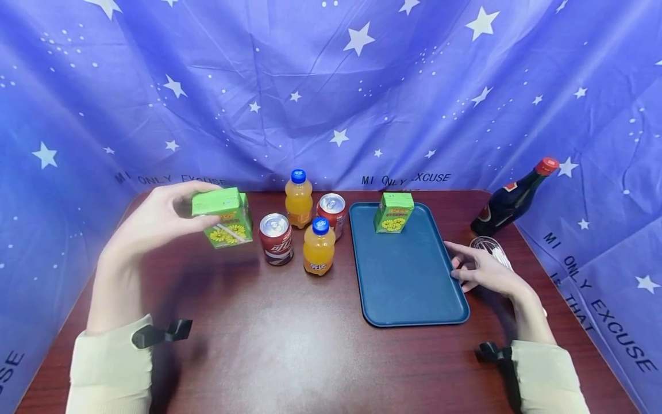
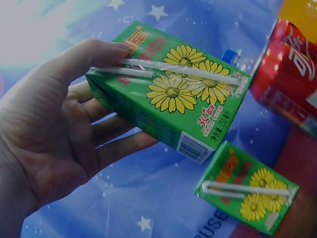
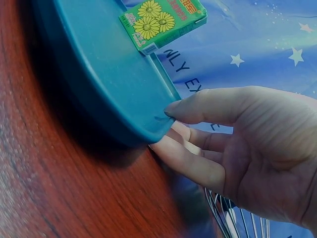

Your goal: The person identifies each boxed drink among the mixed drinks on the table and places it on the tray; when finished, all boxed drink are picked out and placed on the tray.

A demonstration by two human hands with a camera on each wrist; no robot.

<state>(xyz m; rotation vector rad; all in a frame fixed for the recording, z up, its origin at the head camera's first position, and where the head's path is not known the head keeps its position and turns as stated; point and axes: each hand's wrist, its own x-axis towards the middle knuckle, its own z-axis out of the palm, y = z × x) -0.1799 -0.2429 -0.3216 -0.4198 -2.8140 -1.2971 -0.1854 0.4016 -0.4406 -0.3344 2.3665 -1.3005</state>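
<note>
While the left hand (image 1: pixel 150 221) grips a green carton (image 1: pixel 227 233) at the left of the cans in the head view, the right hand (image 1: pixel 488 270) pinches the right rim of a dark blue tray (image 1: pixel 408 282). Between them, on a reddish-brown table (image 1: pixel 233 356): one dark-red can (image 1: pixel 276 241), one red can (image 1: pixel 332 210), one front orange bottle (image 1: pixel 319 250) and one rear orange bottle (image 1: pixel 299 201), both blue-capped. On the tray, far end: one upright flowered carton (image 1: pixel 395 214). Right of the tray: one dark bottle (image 1: pixel 509 204), red cap; just beside the right hand, one wire whisk (image 1: pixel 497 253), partly covered. Left wrist view: held carton tilted, yellow flowers and wrapped straw on its face, clamped with the thumb across the front and fingers behind; below it, one matching carton (image 2: pixel 250 191), apparently standing on the table, its base being cut off. Right wrist view: tray corner clamped, thumb on top of the rim, fingers beneath; whisk wires below the hand.
</note>
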